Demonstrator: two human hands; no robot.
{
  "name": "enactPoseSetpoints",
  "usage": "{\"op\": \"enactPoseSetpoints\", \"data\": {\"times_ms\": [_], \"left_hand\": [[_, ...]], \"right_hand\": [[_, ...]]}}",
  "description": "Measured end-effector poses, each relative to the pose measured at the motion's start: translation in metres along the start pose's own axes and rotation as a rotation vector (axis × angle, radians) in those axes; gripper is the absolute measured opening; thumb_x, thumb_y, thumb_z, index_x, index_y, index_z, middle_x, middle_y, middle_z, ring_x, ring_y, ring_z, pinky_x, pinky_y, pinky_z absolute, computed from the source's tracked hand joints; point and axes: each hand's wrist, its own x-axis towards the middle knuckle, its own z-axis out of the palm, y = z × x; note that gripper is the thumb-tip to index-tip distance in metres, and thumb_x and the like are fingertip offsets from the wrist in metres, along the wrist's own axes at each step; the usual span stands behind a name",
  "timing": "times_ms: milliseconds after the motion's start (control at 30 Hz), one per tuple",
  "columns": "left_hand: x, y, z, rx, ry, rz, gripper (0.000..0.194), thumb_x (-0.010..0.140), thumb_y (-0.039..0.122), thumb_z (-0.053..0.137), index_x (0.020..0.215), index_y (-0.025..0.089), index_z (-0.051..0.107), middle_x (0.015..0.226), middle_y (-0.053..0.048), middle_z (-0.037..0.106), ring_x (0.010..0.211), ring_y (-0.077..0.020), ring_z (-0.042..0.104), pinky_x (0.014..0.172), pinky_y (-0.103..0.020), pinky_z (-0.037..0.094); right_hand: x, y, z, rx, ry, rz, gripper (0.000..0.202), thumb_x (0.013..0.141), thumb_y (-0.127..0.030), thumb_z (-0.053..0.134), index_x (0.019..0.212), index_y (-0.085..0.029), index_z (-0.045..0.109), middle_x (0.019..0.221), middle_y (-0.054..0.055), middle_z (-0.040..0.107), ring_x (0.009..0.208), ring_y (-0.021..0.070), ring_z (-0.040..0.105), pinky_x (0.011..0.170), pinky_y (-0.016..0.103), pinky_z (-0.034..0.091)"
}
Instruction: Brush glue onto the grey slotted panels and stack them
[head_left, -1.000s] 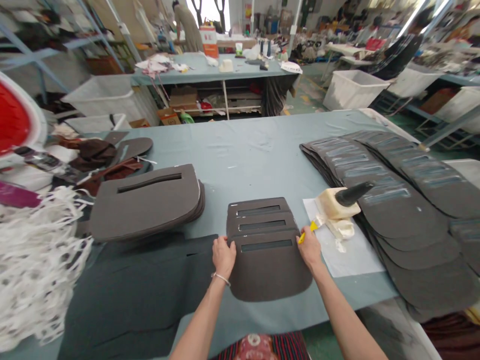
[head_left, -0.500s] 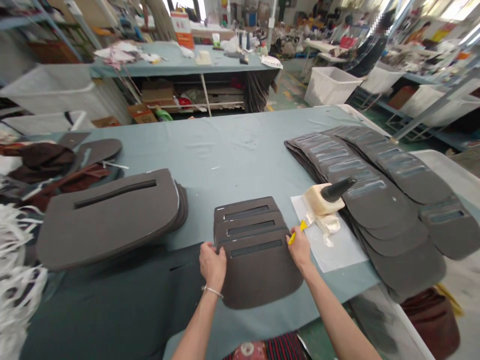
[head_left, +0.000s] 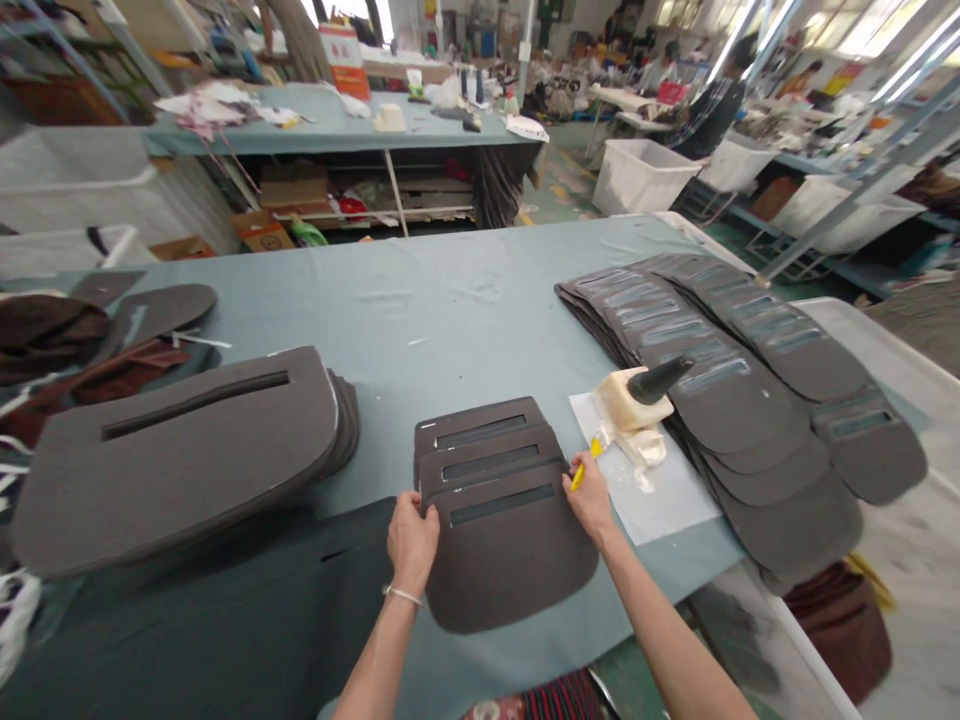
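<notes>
Three overlapping dark grey slotted panels (head_left: pixel 517 560) lie in front of me, their slots stepped one above another. My left hand (head_left: pixel 412 540) grips their left edge between thumb and fingers. At the right edge, my right hand (head_left: pixel 589 495) holds a yellow-handled brush (head_left: pixel 596 446) and touches the panels. The brush's bristles point up toward a cream block-shaped container (head_left: pixel 630 400) with a black cone (head_left: pixel 660 380) on it. White paste (head_left: pixel 646 450) sits beside the container on a white sheet (head_left: pixel 660 505).
Fanned panels with shiny slot edges (head_left: pixel 750 410) cover the table's right side. A thick stack of larger panels (head_left: pixel 187 450) lies left, above dark fabric (head_left: pixel 225 600). White bins (head_left: pixel 641 175), another table (head_left: pixel 337 130) and a seated person (head_left: pixel 709 115) are beyond.
The view has shifted slightly, so most things appear further left. Both hands remain at the edges of the panels, and the brush is still in my right hand.
</notes>
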Motion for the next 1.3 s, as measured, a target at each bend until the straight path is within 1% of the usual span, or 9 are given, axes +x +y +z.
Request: {"op": "enactPoseSetpoints", "data": {"times_ms": [133, 267, 467, 667, 867, 1033, 1133, 1300], "left_hand": [[0.0, 0.001, -0.001, 0.019, -0.018, -0.011, 0.022, 0.081, 0.031, 0.053, 0.1, 0.021, 0.048, 0.097, -0.008, 0.065, 0.088, -0.0224, 0.062, 0.07, -0.03, 0.041], [0.001, 0.001, -0.001, 0.034, -0.033, -0.019, 0.024, 0.081, 0.033, 0.052, 0.101, 0.02, 0.049, 0.098, -0.009, 0.066, 0.087, -0.0239, 0.063, 0.07, -0.031, 0.042], [0.006, -0.002, -0.002, 0.028, -0.058, -0.006, 0.026, 0.081, 0.032, 0.053, 0.103, 0.019, 0.051, 0.099, -0.009, 0.068, 0.09, -0.0233, 0.064, 0.075, -0.031, 0.045], [0.012, -0.006, -0.004, 0.007, -0.072, 0.001, 0.022, 0.087, 0.03, 0.042, 0.101, 0.019, 0.055, 0.097, -0.009, 0.07, 0.093, -0.0215, 0.065, 0.079, -0.03, 0.045], [0.014, -0.006, -0.005, 0.0, -0.05, -0.02, 0.022, 0.086, 0.029, 0.044, 0.1, 0.018, 0.057, 0.095, -0.009, 0.071, 0.09, -0.0215, 0.065, 0.077, -0.03, 0.044], [0.012, -0.003, -0.006, 0.014, -0.025, -0.013, 0.026, 0.084, 0.027, 0.048, 0.109, 0.018, 0.052, 0.087, -0.006, 0.07, 0.083, -0.02, 0.065, 0.07, -0.028, 0.042], [0.009, -0.001, -0.008, 0.029, -0.008, 0.024, 0.029, 0.084, 0.024, 0.048, 0.113, 0.019, 0.049, 0.085, -0.005, 0.069, 0.078, -0.018, 0.063, 0.066, -0.027, 0.039], [0.007, 0.0, -0.01, 0.025, -0.001, 0.102, 0.025, 0.084, 0.02, 0.046, 0.109, 0.023, 0.053, 0.09, -0.003, 0.066, 0.08, -0.0142, 0.06, 0.067, -0.024, 0.037]], "right_hand": [[0.001, -0.004, -0.004, 0.051, 0.06, 0.03, 0.026, 0.069, -0.028, 0.055, 0.09, -0.021, 0.043, 0.08, 0.0, 0.054, 0.068, 0.0159, 0.052, 0.067, 0.028, 0.042], [0.005, -0.006, -0.004, 0.049, 0.065, 0.071, 0.019, 0.075, -0.035, 0.053, 0.085, -0.022, 0.041, 0.074, -0.002, 0.052, 0.064, 0.0155, 0.052, 0.063, 0.027, 0.04], [0.01, -0.001, 0.006, -0.004, 0.067, 0.068, 0.02, 0.075, -0.034, 0.051, 0.088, -0.022, 0.041, 0.074, -0.001, 0.051, 0.063, 0.0158, 0.05, 0.063, 0.027, 0.038], [0.011, 0.008, 0.01, -0.041, 0.052, 0.052, 0.019, 0.075, -0.033, 0.05, 0.089, -0.022, 0.043, 0.076, 0.0, 0.052, 0.065, 0.0165, 0.051, 0.064, 0.027, 0.038], [0.012, 0.008, 0.01, -0.09, 0.03, 0.054, 0.018, 0.076, -0.032, 0.049, 0.089, -0.022, 0.044, 0.076, 0.0, 0.053, 0.064, 0.0165, 0.05, 0.063, 0.027, 0.035], [0.015, 0.007, 0.012, -0.142, 0.028, 0.07, 0.021, 0.075, -0.033, 0.051, 0.091, -0.021, 0.045, 0.076, 0.001, 0.053, 0.063, 0.0164, 0.048, 0.061, 0.026, 0.032], [0.017, 0.006, 0.012, -0.175, 0.017, 0.087, 0.022, 0.074, -0.032, 0.053, 0.092, -0.021, 0.045, 0.074, 0.0, 0.051, 0.062, 0.0153, 0.047, 0.06, 0.025, 0.031], [0.018, 0.006, 0.013, -0.226, 0.009, 0.091, 0.022, 0.075, -0.031, 0.054, 0.092, -0.021, 0.046, 0.073, -0.001, 0.05, 0.061, 0.0146, 0.045, 0.06, 0.024, 0.028]]}}
